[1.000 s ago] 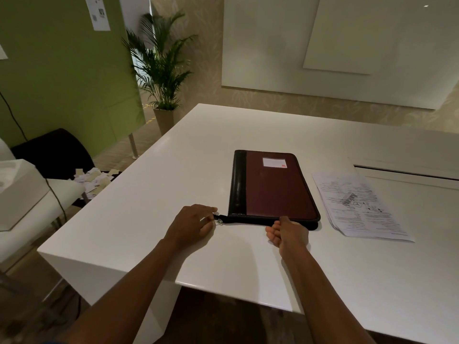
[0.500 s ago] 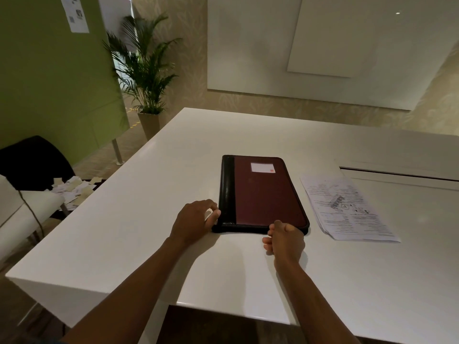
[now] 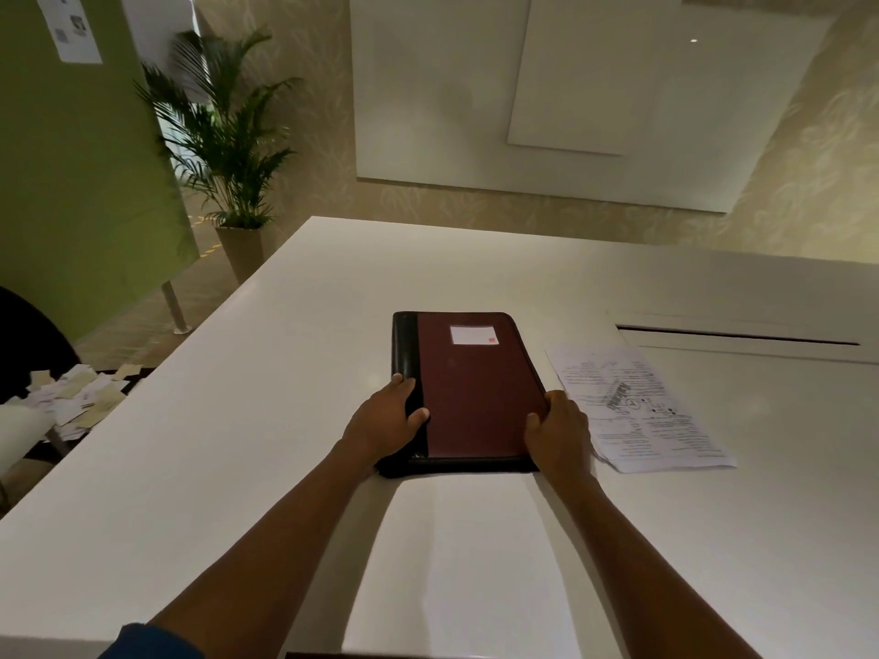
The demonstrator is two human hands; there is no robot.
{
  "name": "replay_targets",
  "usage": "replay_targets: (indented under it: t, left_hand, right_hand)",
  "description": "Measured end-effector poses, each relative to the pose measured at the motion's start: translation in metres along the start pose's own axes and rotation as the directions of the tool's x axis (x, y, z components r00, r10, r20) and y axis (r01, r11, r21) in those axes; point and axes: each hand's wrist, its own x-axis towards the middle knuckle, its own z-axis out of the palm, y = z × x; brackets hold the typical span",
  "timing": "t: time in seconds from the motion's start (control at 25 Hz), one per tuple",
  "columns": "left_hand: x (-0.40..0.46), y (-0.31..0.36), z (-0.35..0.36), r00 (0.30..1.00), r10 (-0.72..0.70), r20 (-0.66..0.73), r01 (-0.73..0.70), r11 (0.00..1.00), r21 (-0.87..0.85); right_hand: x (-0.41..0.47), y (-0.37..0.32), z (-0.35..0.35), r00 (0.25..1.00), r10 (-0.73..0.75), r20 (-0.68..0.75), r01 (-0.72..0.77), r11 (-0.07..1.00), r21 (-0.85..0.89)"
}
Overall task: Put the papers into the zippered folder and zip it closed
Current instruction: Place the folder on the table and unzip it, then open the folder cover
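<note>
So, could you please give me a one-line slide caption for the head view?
Both hands, left and right, grip the closed folder; papers lie beside it.

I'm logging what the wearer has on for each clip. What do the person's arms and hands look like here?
Both forearms are bare, and the left hand and right hand wear no gloves, rings or watch that I can see. A dark blue sleeve edge shows on the left arm.

My 2 hands flank the folder (image 3: 480, 397); papers (image 3: 637, 406) crowd its right edge, while bare table (image 3: 266, 397) lies open leftward.
</note>
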Motion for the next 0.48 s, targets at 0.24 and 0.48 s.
replay_targets:
  t: [0.24,0.48]
  left_hand:
    - [0.035,0.008,0.001,0.997,-0.035,0.075,0.032,0.999,0.039]
    - [0.044,0.010,0.016,0.989,-0.118,0.085,0.119,0.993,-0.005]
  right_hand:
    - [0.023,0.010,0.002,0.990,0.062,0.125,-0.063,0.998,-0.001]
    - [0.044,0.017,0.004,0.982,0.104,0.156,-0.100,0.994,-0.031]
